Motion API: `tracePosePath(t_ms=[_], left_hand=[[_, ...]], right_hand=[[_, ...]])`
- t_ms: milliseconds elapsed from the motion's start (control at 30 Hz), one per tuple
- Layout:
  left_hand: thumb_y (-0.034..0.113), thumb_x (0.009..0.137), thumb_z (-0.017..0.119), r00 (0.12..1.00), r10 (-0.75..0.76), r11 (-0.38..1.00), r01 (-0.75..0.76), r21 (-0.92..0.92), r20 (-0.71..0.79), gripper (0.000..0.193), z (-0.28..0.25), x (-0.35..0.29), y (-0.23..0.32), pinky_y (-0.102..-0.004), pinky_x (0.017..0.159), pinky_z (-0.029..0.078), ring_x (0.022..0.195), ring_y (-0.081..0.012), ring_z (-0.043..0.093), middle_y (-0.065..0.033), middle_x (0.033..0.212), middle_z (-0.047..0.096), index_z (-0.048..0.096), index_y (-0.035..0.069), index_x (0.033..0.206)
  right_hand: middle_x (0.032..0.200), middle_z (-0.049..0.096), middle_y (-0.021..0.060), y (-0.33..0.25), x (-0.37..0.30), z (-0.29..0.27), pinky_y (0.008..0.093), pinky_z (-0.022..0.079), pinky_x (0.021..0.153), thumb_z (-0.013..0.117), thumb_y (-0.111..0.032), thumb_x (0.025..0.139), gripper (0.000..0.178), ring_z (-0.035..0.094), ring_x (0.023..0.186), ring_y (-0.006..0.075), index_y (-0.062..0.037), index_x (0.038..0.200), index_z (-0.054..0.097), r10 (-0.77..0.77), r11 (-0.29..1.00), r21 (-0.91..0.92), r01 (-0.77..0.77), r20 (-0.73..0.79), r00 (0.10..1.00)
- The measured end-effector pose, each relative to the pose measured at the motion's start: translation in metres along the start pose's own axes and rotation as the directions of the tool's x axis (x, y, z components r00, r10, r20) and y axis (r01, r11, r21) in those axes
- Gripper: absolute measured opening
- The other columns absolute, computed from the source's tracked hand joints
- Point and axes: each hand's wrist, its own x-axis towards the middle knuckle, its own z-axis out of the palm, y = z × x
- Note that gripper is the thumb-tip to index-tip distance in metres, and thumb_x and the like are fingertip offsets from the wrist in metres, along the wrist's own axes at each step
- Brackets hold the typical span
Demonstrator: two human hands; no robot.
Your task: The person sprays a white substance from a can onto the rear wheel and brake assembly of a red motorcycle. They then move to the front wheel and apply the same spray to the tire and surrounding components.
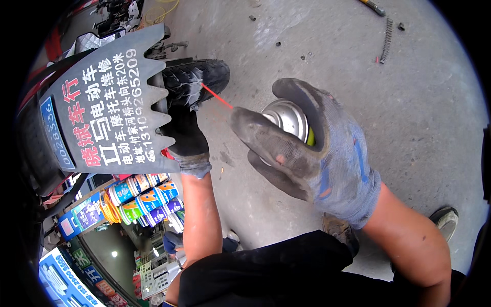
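My right hand (pixel 335 153), in a grey and blue work glove with dark palm and fingers, is wrapped round a spray can (pixel 287 116). Silver metal and a bit of green show between the fingers. A thin red straw (pixel 217 95) runs from beside the index finger to the black tyre (pixel 217 75), its tip close to a whitish patch on the tread. My left hand (pixel 192 146), gloved in black and grey, reaches behind the grey mudguard flap (pixel 110 102) just below the tyre. The flap's jagged edge and shadow hide its fingers; a small red thing shows beside it.
A coil spring (pixel 387 41) and a tool handle (pixel 373 7) lie on the concrete floor (pixel 409 117) at the far right, near small dark bits. Shelves of colourful tubs (pixel 138 197) stand lower left. Shoes (pixel 445 222) show at lower right.
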Motion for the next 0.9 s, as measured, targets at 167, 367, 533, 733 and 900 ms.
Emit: tracePosePath(t_ms=[167, 367, 533, 733, 900], left_hand=[[0.043, 0.108, 0.045, 0.958, -0.238, 0.945, 0.19, -0.265, -0.161, 0.057, 0.0, -0.002, -0.015, -0.0426, 0.116, 0.038, 0.141, -0.0234, 0.047, -0.0043, 0.158, 0.045, 0.04, 0.015, 0.157], [0.044, 0.109, 0.04, 0.927, -0.307, 0.931, 0.245, -0.271, -0.216, 0.05, 0.014, 0.002, 0.0, -0.0538, 0.119, 0.031, 0.14, -0.032, 0.05, -0.0096, 0.151, 0.056, 0.051, 0.017, 0.15], [0.042, 0.109, 0.04, 0.883, -0.38, 0.891, 0.271, -0.364, -0.274, 0.048, 0.026, 0.001, 0.004, -0.0544, 0.118, 0.034, 0.138, -0.0331, 0.051, -0.01, 0.15, 0.056, 0.052, 0.017, 0.149], [0.041, 0.109, 0.042, 0.904, -0.354, 0.905, 0.267, -0.333, -0.238, 0.046, 0.016, 0.001, -0.005, -0.0543, 0.116, 0.039, 0.136, -0.0336, 0.053, -0.011, 0.149, 0.056, 0.055, 0.016, 0.145], [0.051, 0.106, 0.049, 0.953, -0.279, 0.939, 0.245, -0.241, -0.121, 0.054, 0.002, 0.001, -0.016, -0.0462, 0.109, 0.043, 0.134, -0.0266, 0.055, -0.0048, 0.145, 0.059, 0.052, 0.017, 0.147]], right_hand=[[0.121, 0.064, 0.023, -0.012, -0.009, -0.007, 0.0468, 0.058, 0.082, 0.084, -0.027, 0.077, 0.06, 0.068, 0.105, 0.0384, -0.0275, 0.135, 0.067, 0.038, 0.999, 0.024, -0.041, 0.115, 0.993], [0.12, 0.063, 0.0226, 0.005, -0.01, -0.009, 0.0467, 0.058, 0.083, 0.088, -0.021, 0.072, 0.07, 0.068, 0.104, 0.038, -0.0267, 0.138, 0.064, 0.083, 0.996, -0.02, -0.081, 0.101, 0.991], [0.119, 0.063, 0.0232, 0.006, -0.018, -0.01, 0.0467, 0.058, 0.082, 0.089, -0.019, 0.072, 0.072, 0.068, 0.102, 0.0388, -0.027, 0.138, 0.063, 0.133, 0.991, -0.021, -0.131, 0.146, 0.98], [0.121, 0.062, 0.0245, -0.008, -0.021, -0.005, 0.0474, 0.058, 0.079, 0.089, -0.024, 0.073, 0.074, 0.069, 0.1, 0.0392, -0.0323, 0.141, 0.06, 0.102, 0.993, 0.039, -0.108, 0.146, 0.984], [0.123, 0.061, 0.0274, -0.018, -0.016, 0.0, 0.049, 0.057, 0.078, 0.086, -0.025, 0.077, 0.076, 0.069, 0.099, 0.0415, -0.0384, 0.144, 0.051, 0.047, 0.995, 0.085, -0.056, 0.103, 0.994]])
